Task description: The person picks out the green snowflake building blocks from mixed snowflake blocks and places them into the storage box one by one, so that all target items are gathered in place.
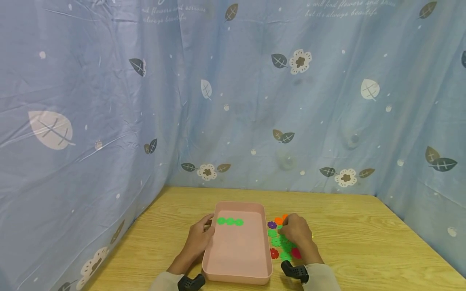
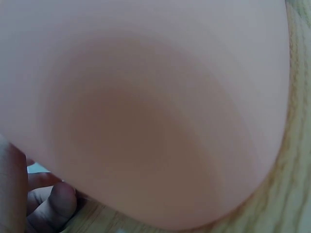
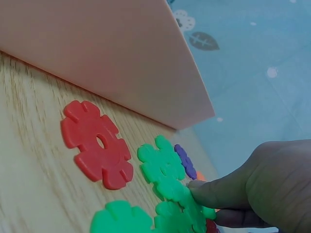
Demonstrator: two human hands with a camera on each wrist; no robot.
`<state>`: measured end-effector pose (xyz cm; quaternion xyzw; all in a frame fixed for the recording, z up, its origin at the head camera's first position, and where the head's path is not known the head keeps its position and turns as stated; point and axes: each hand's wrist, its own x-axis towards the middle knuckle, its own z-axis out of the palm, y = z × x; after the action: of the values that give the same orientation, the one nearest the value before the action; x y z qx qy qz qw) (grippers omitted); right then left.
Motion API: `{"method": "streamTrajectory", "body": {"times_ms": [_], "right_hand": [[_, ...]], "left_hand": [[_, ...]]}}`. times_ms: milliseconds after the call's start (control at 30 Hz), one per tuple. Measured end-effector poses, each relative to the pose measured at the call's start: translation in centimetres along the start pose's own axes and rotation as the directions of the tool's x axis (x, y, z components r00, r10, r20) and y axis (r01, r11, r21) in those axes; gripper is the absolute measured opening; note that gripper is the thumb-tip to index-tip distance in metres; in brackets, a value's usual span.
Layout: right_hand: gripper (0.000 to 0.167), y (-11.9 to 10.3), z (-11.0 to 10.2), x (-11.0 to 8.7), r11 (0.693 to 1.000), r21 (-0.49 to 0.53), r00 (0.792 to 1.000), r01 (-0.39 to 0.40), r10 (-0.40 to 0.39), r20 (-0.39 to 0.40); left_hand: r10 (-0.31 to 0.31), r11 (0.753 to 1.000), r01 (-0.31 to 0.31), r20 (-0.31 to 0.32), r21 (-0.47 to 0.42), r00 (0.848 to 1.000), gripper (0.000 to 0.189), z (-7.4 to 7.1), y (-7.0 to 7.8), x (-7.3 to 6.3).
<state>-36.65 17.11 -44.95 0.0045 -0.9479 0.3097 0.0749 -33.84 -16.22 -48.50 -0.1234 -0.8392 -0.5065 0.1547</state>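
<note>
A pink rectangular tray [image 1: 236,252] stands on the table, with a row of 3 green flower-shaped plastic discs [image 1: 230,221] towards its far end. My left hand [image 1: 200,237] holds the tray's left side; in the left wrist view the tray wall [image 2: 146,121] fills most of the picture and some curled fingers [image 2: 56,204] show at the lower left. To the right of the tray, my right hand [image 1: 297,231] is over a pile of loose discs. Its thumb and a finger pinch a green disc [image 3: 194,209], partly hidden by other green discs.
Beside the tray's right wall lie more flower discs: red [image 1: 274,253], purple [image 1: 272,225], orange [image 1: 278,220] and several green [image 1: 276,241]. A blue patterned curtain [image 1: 255,101] hangs behind and at both sides of the wooden table [image 1: 349,242].
</note>
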Motion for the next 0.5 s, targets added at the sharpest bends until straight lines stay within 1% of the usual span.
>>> {"method": "streamTrajectory", "body": {"times_ms": [133, 233, 367, 500], "right_hand": [[0.019, -0.19, -0.02, 0.08, 1.0, 0.002, 1.0, -0.002, 0.002, -0.001], [0.022, -0.24, -0.05, 0.11, 0.999, 0.032, 1.0, -0.003, 0.004, -0.011], [0.019, -0.37, 0.02, 0.18, 0.993, 0.115, 0.998, -0.002, 0.009, -0.06], [0.014, -0.61, 0.16, -0.03, 0.977, 0.206, 0.993, 0.049, -0.026, -0.115]], "left_hand": [[-0.004, 1.0, 0.004, -0.006, -0.003, 1.0, 0.047, -0.04, -0.04, 0.07], [-0.006, 1.0, 0.006, -0.001, -0.001, 1.0, 0.047, -0.07, -0.04, 0.05], [-0.001, 1.0, 0.001, 0.004, 0.008, 1.0, 0.047, -0.22, -0.05, 0.02], [0.001, 1.0, -0.001, 0.011, -0.003, 1.0, 0.048, -0.16, -0.16, -0.07]]}}
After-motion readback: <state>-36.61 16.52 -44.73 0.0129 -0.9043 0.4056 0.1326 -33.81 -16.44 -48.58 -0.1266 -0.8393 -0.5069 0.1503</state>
